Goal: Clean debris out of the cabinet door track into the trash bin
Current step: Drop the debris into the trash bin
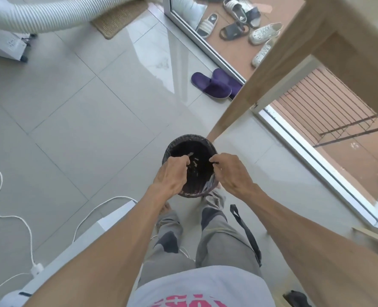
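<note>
Small round trash bin (191,191) — black liner, pale scraps inside — upright on floor

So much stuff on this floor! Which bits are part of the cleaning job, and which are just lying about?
Part of the job:
- trash bin with black liner
- left hand and right hand, both at its rim

Just lying about:
- purple slippers
- shoes past the glass door
- white hose
- white cord
- doormat

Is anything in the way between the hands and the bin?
No. Both hands are right at the bin. The left hand and right hand sit on opposite sides of its rim, fingers curled at the black liner. The open top is uncovered.
</note>
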